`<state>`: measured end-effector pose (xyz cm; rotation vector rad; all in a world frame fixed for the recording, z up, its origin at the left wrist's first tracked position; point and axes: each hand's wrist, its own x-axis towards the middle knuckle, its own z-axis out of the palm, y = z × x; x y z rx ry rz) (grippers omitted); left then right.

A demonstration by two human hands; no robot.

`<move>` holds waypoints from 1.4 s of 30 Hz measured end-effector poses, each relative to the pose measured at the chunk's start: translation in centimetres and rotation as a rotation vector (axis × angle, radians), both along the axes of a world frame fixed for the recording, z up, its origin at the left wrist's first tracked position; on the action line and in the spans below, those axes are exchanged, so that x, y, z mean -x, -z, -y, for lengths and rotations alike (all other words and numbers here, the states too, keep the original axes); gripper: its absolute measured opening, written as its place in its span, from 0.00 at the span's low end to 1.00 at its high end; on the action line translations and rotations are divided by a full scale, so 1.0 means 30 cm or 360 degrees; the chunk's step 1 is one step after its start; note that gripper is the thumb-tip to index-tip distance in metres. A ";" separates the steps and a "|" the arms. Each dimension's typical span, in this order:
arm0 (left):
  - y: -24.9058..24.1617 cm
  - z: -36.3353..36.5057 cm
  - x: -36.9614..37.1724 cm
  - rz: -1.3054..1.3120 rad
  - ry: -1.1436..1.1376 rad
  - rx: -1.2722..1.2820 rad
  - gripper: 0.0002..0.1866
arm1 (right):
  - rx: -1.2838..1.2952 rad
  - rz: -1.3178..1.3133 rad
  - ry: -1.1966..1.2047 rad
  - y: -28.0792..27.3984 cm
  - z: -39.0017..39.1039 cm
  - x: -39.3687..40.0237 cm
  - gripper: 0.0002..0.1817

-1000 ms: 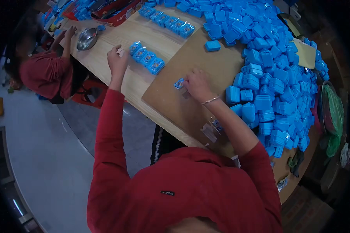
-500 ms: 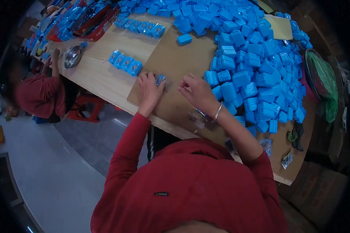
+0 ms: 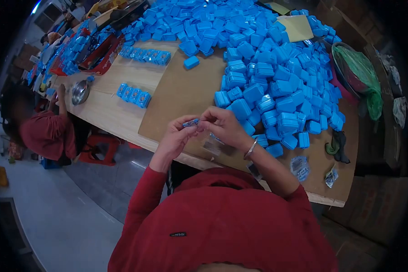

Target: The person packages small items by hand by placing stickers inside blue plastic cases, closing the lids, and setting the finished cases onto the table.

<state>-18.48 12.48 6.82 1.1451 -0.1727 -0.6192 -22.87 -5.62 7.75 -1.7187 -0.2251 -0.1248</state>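
My left hand [image 3: 173, 137] is raised over the brown board [image 3: 174, 97], thumb and fingers closed on a small blue printed piece [image 3: 190, 123]. My right hand [image 3: 224, 128] meets it from the right, its thumb and forefinger pinched together at the piece's right end. What lies between those right fingertips is hidden. Below the hands, a clear plastic bag [image 3: 213, 146] rests near the board's front edge. A large heap of blue plastic boxes [image 3: 276, 79] spreads right beside my right hand and behind it. One blue box [image 3: 191, 62] lies apart from the heap.
On the pale table [image 3: 105, 109] stand a short row of blue boxes with printed fronts [image 3: 133, 95] and a longer row [image 3: 146, 55] behind. A metal bowl [image 3: 80, 92] and a seated co-worker [image 3: 47, 120] are left. Crumpled plastic [image 3: 299, 168] lies at right.
My left hand has lifted the small blue printed piece off the board. My right hand has come in from the right to meet it. The camera view has shifted.
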 end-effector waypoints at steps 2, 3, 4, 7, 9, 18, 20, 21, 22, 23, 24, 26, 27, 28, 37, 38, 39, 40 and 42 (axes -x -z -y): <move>0.013 0.018 0.020 0.0029 0.0099 -0.0031 0.04 | -0.0023 -0.0003 0.0097 -0.004 0.019 0.045 0.08; -0.003 0.044 0.041 0.0146 0.0053 -0.0116 0.05 | -0.0019 -0.0022 0.0145 -0.013 0.029 0.070 0.08; -0.009 0.061 0.060 0.0260 0.0008 -0.0202 0.05 | -0.0018 -0.0045 0.0193 -0.018 0.038 0.094 0.08; 0.014 0.053 0.069 0.0353 0.0273 -0.0265 0.07 | -0.0114 -0.0130 0.0296 -0.015 0.063 0.165 0.08; -0.020 0.068 0.118 0.0221 0.0459 -0.0366 0.08 | -0.0009 -0.0060 0.0411 0.012 0.089 0.226 0.07; -0.073 0.159 0.130 0.0665 0.0830 -0.0523 0.11 | -0.0704 -0.0430 0.0431 0.021 0.162 0.399 0.04; -0.066 0.230 0.083 0.1109 0.0464 -0.0384 0.19 | -0.0732 -0.0461 0.0534 0.018 0.206 0.416 0.04; -0.051 0.276 0.052 0.1449 0.0348 -0.0574 0.23 | -0.0702 -0.0451 0.0570 0.018 0.230 0.420 0.04; -0.023 0.328 0.020 0.1783 0.0223 -0.0763 0.26 | -0.0734 -0.0368 0.0616 0.023 0.244 0.415 0.04; 0.007 0.361 -0.002 0.2112 0.0089 -0.0952 0.29 | -0.0765 -0.0286 0.0663 0.028 0.257 0.411 0.04; 0.044 0.380 -0.017 0.2205 0.0099 -0.0971 0.30 | -0.0823 -0.0271 0.0652 0.027 0.271 0.413 0.03; 0.103 0.416 -0.033 0.2395 0.0123 -0.0999 0.31 | -0.0865 -0.0252 0.0678 0.028 0.282 0.419 0.03; 0.089 0.416 -0.021 0.2220 -0.0028 -0.0964 0.30 | -0.0887 -0.0238 0.0695 0.028 0.289 0.419 0.03; 0.063 0.390 0.008 0.2040 -0.0167 -0.0934 0.30 | -0.0885 -0.0215 0.0692 0.028 0.291 0.418 0.03; 0.088 0.029 0.042 0.1878 -0.0380 -0.1803 0.25 | -0.0648 -0.0390 0.0423 0.016 0.174 0.285 0.05; 0.035 0.036 0.069 0.2058 -0.0477 -0.1681 0.26 | -0.0637 -0.0326 0.0380 0.018 0.156 0.265 0.05; -0.012 0.040 0.091 0.1515 -0.0263 -0.1323 0.25 | -0.0627 -0.0264 0.0343 0.023 0.136 0.246 0.06; -0.054 0.044 0.115 0.0969 -0.0066 -0.0949 0.25 | -0.0615 -0.0206 0.0306 0.029 0.120 0.236 0.06; -0.068 0.054 0.133 0.0365 0.0268 -0.0509 0.21 | -0.0501 -0.0153 0.0237 0.050 0.100 0.223 0.07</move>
